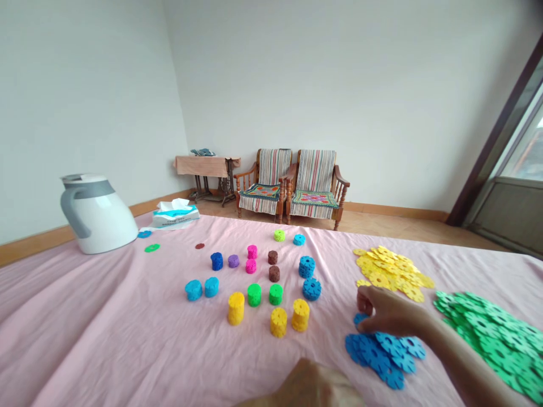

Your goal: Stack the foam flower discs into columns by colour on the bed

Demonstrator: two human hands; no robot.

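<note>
At blue pile (pixel 379 355), R hand (pixel 388 310) touching sep. blue pc (pixel 360 319).

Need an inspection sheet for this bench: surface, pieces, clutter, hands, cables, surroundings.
Surface: pink cloth, wrinkled.
Pieces: blue pile, yellow pile and green pile on the right; multicoloured short stacks mid-cloth.
Clutter: white jug and tissue box at the far left; loose green disc near them.
Hands: right hand at the blue pile, a blue disc by its fingertips, grip unclear; left hand at the picture's bottom edge, blurred.
Cables: nothing seen.
Surroundings: two wooden armchairs, cloth-covered side table.
</note>
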